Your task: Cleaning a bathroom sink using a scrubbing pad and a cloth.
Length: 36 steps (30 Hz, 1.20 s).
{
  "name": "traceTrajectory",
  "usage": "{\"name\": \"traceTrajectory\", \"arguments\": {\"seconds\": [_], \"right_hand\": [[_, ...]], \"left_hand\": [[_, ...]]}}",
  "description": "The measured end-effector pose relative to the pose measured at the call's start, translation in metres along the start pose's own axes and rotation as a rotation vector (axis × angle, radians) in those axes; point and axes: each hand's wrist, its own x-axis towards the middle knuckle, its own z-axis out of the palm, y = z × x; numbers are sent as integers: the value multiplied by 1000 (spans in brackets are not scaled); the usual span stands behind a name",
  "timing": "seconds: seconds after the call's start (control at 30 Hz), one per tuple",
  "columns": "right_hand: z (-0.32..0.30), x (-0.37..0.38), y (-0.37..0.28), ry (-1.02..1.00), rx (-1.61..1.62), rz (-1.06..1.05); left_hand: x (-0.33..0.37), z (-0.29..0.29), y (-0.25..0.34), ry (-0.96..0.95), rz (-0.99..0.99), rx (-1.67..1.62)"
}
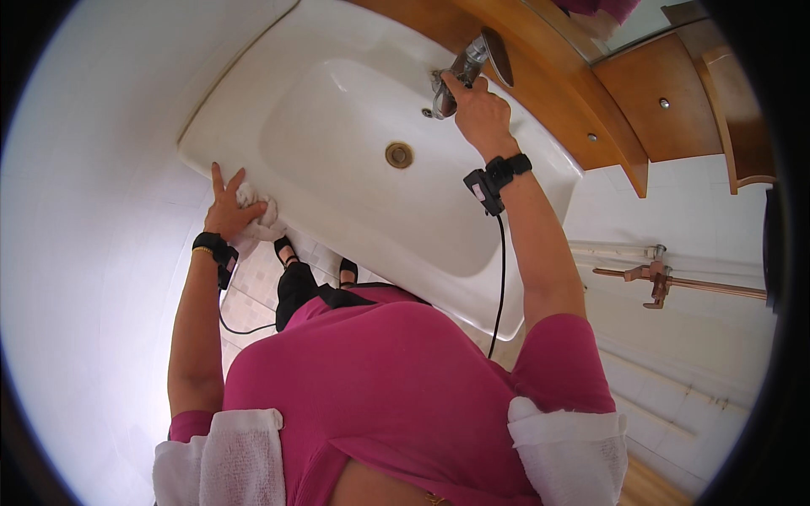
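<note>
While left hand (228, 208) holds 1 cloth (269, 219) (white), right hand (484, 120) touches faucet (474, 56).

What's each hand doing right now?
Left hand: holding a white cloth, two fingers extended.
Right hand: touching the chrome faucet; whether it's closed can't be told.

Crumpled white cloth (268, 221) under the left hand (226, 211): matt, rough, textile-like. Broad white rectangular washbasin (337, 169) between the hands: ceramic-looking, smooth, glossy. Silver single-lever tap (476, 52) at the right hand (483, 116): polished metal, reflective. Round brass-toned drain fitting (399, 154) left of the right hand: metal, duller than the tap. Orange-brown wooden drawer front (645, 88), well to the right of the right hand: smooth, varnished sheen; its small round silver knob (664, 104): shiny metal. Copper-coloured rod fixture (655, 277), farther right and below the right hand: metallic, satin sheen. Magenta short-sleeved shirt (380, 363), nearer the body than both hands: matt fabric, fairly smooth.
</note>
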Motion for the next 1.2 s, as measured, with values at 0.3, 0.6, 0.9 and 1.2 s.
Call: {"name": "traceTrajectory", "arguments": {"seconds": [0.3,0.6,0.9,1.2], "right_hand": [[-15,-7,-22,-142,37,-11],[9,26,9,23,37,123],[-11,-26,-9,-99,311,91],[-41,-16,29,410,195,276]], "left_hand": [[-4,-2,0,-11,-20,-19],[-2,-6,8,-39,-13,-32],[-3,-6,8,-43,-22,-17],[-1,-4,4,-37,7,-13]]}}
